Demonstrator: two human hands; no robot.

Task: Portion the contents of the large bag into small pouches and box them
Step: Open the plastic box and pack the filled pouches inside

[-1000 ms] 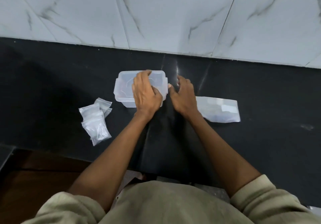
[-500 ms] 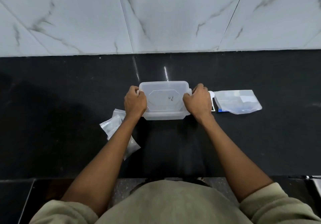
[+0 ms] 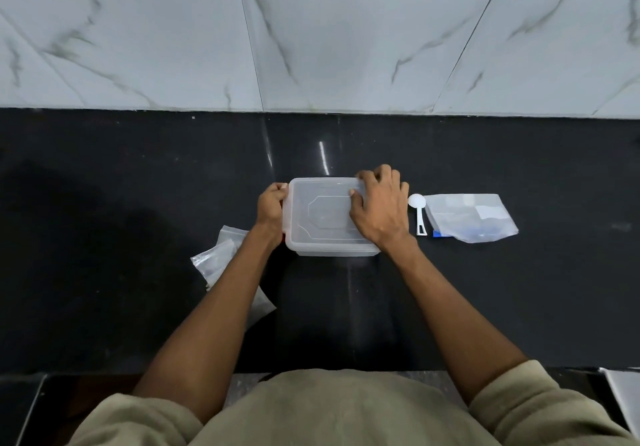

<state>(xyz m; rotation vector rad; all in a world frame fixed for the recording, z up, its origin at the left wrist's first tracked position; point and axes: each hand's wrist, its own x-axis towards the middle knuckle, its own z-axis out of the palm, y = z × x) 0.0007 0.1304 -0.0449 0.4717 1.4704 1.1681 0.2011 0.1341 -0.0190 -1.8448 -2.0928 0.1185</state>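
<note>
A clear plastic box (image 3: 323, 224) with its lid on stands on the black counter (image 3: 138, 203) in the middle. My left hand (image 3: 272, 208) grips the box's left edge. My right hand (image 3: 381, 203) lies over the lid's right part, with curled fingers hooked on the far right corner. The large bag (image 3: 471, 217), clear with a blue strip at its near left corner, lies flat to the right of the box. A small white scoop (image 3: 418, 213) rests between bag and box. Several small clear pouches (image 3: 221, 258) lie left of the box, partly hidden under my left forearm.
A marble-tiled wall (image 3: 311, 47) rises behind the counter. The counter's front edge runs just ahead of my body. A pale flat object (image 3: 623, 400) shows at the lower right corner.
My right hand has shifted from the box's right side onto the lid, fingers at the far right corner. The left hand keeps its grip on the left edge.
</note>
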